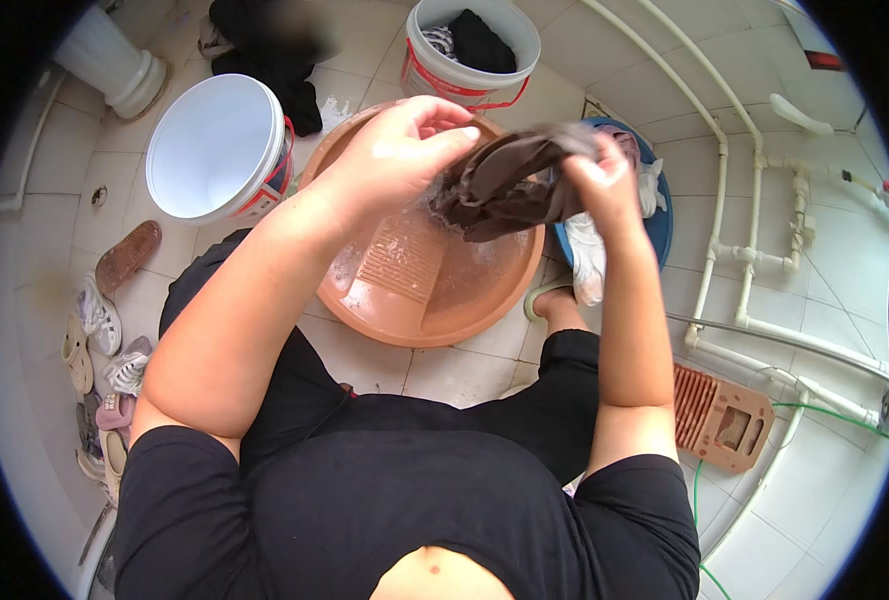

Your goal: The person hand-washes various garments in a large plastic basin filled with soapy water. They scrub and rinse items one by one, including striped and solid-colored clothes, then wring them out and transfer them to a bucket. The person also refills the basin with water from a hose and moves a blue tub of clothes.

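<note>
A wet, dark brown garment (514, 182) is bunched up over the right part of a round orange-brown basin (364, 296), which has a ridged washboard (400, 258) moulded inside it. My right hand (604, 182) is closed on the garment's right end, its fingers slightly blurred. Over the basin's far left rim, my left hand (404, 150) has its thumb and loosely bent fingers apart, just left of the cloth, with nothing seen in it. Some water shows in the basin below the garment.
A white bucket (212, 150) stands at the left, and another bucket (434, 65) with dark clothes is beyond the basin. A blue tub (661, 235) of laundry sits right of it. Shoes (99, 312) line the left wall; white pipes (721, 200) and a brown washboard (747, 430) are at right.
</note>
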`<action>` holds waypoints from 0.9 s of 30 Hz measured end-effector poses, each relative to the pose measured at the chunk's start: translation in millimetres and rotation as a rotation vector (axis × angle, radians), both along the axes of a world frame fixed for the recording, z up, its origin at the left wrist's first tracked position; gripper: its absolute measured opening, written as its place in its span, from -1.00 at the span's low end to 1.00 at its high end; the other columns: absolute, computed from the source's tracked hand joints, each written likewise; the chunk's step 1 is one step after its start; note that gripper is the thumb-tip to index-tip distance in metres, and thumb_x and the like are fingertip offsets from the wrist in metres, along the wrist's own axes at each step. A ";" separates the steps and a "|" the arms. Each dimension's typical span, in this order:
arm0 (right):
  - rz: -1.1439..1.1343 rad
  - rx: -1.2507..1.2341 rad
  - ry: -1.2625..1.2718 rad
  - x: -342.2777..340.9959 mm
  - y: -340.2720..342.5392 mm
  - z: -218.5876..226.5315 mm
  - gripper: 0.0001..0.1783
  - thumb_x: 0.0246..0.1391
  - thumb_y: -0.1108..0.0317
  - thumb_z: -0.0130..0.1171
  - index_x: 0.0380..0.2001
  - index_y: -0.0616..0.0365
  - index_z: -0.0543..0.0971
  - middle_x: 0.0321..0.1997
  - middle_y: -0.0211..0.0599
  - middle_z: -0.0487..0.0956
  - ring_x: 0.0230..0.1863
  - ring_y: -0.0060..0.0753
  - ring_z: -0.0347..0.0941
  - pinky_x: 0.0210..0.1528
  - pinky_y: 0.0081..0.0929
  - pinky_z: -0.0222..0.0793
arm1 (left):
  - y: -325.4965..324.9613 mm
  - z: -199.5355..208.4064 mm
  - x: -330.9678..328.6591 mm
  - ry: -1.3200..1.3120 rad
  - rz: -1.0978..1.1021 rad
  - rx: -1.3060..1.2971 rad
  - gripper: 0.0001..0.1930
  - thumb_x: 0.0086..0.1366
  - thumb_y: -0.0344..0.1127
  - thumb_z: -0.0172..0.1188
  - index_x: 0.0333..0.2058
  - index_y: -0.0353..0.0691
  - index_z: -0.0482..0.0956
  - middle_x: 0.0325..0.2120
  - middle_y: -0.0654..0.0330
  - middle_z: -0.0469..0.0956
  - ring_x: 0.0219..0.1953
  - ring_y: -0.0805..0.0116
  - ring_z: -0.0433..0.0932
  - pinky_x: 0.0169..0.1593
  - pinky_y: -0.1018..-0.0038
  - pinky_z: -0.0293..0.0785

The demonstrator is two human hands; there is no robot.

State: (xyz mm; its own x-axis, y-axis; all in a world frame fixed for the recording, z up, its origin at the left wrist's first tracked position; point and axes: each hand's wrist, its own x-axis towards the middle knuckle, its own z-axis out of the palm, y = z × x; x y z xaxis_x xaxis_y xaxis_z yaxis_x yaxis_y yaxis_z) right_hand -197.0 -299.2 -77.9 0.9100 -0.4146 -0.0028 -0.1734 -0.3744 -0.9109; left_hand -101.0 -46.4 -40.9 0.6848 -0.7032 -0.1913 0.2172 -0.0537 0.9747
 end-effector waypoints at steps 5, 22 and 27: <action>-0.032 -0.537 0.563 -23.0 19.8 -140.7 -0.47 -0.31 0.36 0.18 -0.12 0.16 0.42 -0.20 -0.06 0.52 -0.09 -0.10 0.44 0.00 -0.31 0.28 | -11.3 -1.3 8.8 -0.111 -0.051 0.077 -0.64 0.17 -0.18 0.14 -0.11 -0.26 0.42 -0.21 0.23 0.43 -0.09 0.48 0.35 0.00 0.53 0.27; 0.396 -0.350 0.969 -61.8 -4.4 -365.1 -0.58 0.04 0.26 -0.16 0.01 -0.03 0.40 0.13 -0.13 0.33 0.21 -0.06 0.11 0.21 -0.02 -0.04 | -51.1 -21.1 17.3 -0.116 -0.084 0.179 -0.69 0.19 -0.30 0.12 -0.12 -0.32 0.42 -0.24 0.25 0.45 -0.15 0.51 0.40 -0.03 0.54 0.31; 0.202 -0.602 0.983 -87.1 44.2 -389.2 -0.61 -0.01 0.23 -0.08 -0.11 0.05 0.51 0.04 -0.07 0.42 0.11 -0.11 0.29 0.21 -0.19 0.06 | -52.4 -16.6 15.0 -0.141 -0.103 0.219 -0.70 0.19 -0.30 0.13 -0.13 -0.33 0.43 -0.25 0.24 0.46 -0.16 0.51 0.41 -0.05 0.55 0.33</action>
State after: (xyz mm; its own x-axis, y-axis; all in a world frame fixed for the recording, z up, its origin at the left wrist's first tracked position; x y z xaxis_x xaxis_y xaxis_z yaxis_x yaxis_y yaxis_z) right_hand -284.1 -255.0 -467.1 0.6748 -0.4369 -0.5947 -0.5926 -0.8011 -0.0839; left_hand -86.0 -98.8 -57.5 0.6426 -0.7226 -0.2547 0.0631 -0.2813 0.9575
